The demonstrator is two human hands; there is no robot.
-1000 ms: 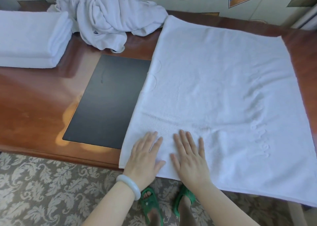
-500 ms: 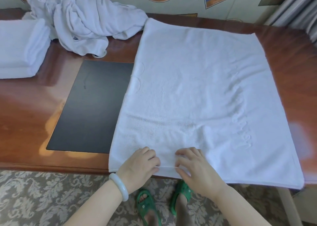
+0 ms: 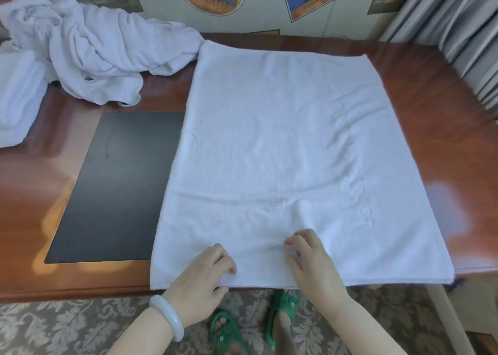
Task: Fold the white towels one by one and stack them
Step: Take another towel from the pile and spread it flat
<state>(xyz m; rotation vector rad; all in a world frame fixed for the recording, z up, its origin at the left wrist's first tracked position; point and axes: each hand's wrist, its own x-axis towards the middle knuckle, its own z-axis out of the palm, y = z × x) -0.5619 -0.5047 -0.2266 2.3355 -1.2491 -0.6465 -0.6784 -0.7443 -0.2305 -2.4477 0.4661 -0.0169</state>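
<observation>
The left hand pinches the near hem of the towel; just beside it, the right hand gathers cloth in curled fingers. Best to lift both together, keep the hem taut and carry it squarely to the far edge. The towel lies flat on the table, white and faintly rippled.

I see soft daylight, pale glare patches on the glossy reddish-brown wooden tabletop, blurred and bowed frame edges.
</observation>
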